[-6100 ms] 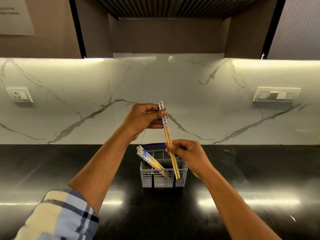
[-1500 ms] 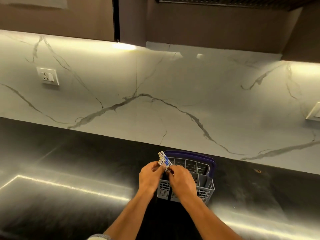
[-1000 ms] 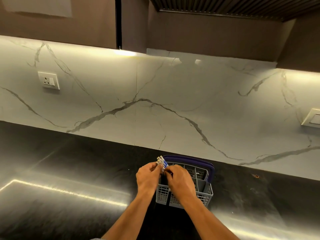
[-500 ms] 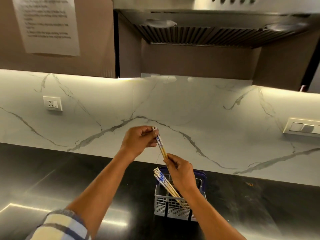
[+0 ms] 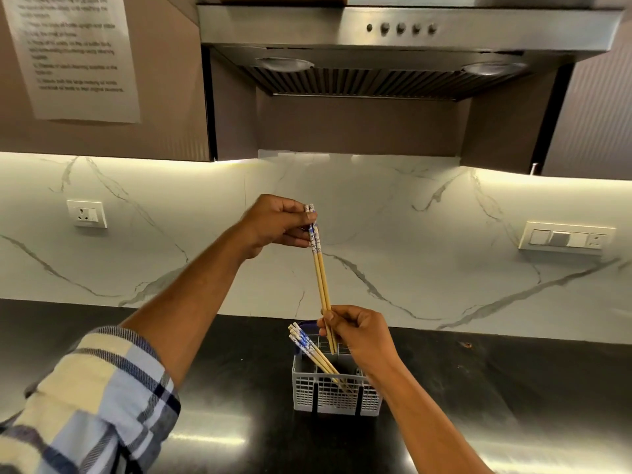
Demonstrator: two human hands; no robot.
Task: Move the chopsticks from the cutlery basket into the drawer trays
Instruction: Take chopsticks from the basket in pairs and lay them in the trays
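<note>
Chopstick pair (image 5: 321,278) raised higher (both hands), clear above basket (image 5: 337,395)

Warm strip lighting under the wall cabinets (image 5: 102,138) is washing the marble backsplash (image 5: 427,241) brightly, while the range hood (image 5: 393,46) recess is sitting in shadow. The black countertop (image 5: 513,388) is reading dim, throwing streaky glare near left and near right. Wide-angle distortion is bowing straight lines toward the edges. Text on the posted paper sheet (image 5: 75,56) is blurring beyond reading; the near sleeve (image 5: 95,405) is looking soft.
</note>
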